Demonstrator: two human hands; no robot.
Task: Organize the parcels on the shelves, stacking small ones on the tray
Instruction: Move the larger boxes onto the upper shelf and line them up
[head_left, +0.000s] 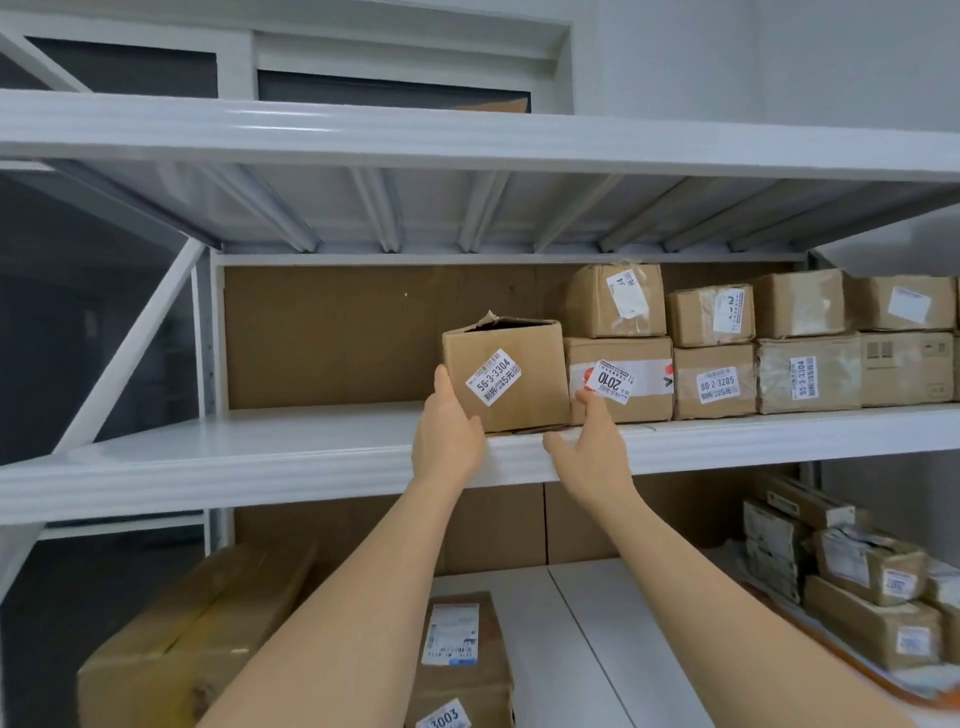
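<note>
Left hand (449, 431) presses spread fingers on an open-topped brown cardboard box (506, 376) on the white metal shelf (260, 441); right hand (592, 441) hovers open beside it (probably nudging the box into the row).

A brown cardboard box with a torn top flap (506, 376) is set on the white metal middle shelf (291, 457), near its front edge. Just right of it, two-high rows of brown cardboard parcels (758, 345) are ranged along the shelf toward the right. The box is flanked by the left hand (448, 431) and the right hand (592, 447). On the lower shelf, a large cardboard carton (192, 639) is placed at the left, a labelled parcel (460, 660) right of it, and stacked small parcels (857, 587) at the far right.
</note>
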